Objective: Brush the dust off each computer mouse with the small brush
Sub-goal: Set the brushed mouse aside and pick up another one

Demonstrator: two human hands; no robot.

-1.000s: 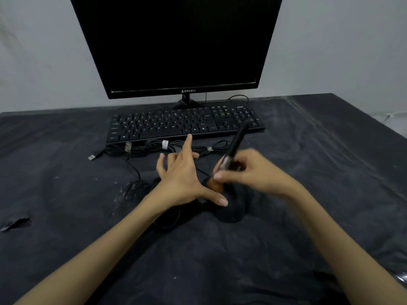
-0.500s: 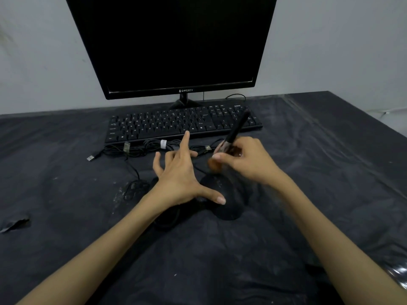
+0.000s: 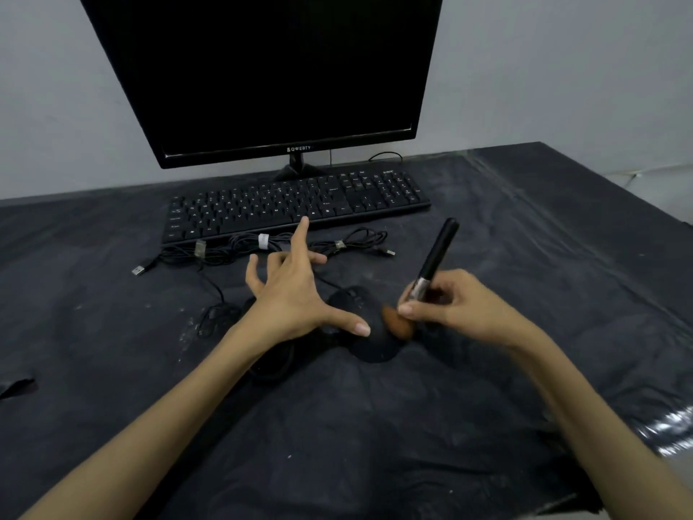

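Mouse: black plastic computer mouse (image 3: pixel 369 341) at frame centre, long axis running up-frame.
Right hand (image 3: pixel 455 307): nearer; grasps black-handled brush (image 3: pixel 425 281), orange bristles touching mouse's right side.
Left hand (image 3: pixel 290 290): fingers splayed, thumb steadying mouse's left edge.

Readable only: "QWERTY", in pale letters on the monitor (image 3: pixel 270 69) at mid lower bezel. Key legends on the keyboard (image 3: pixel 296 206) below too small to read.
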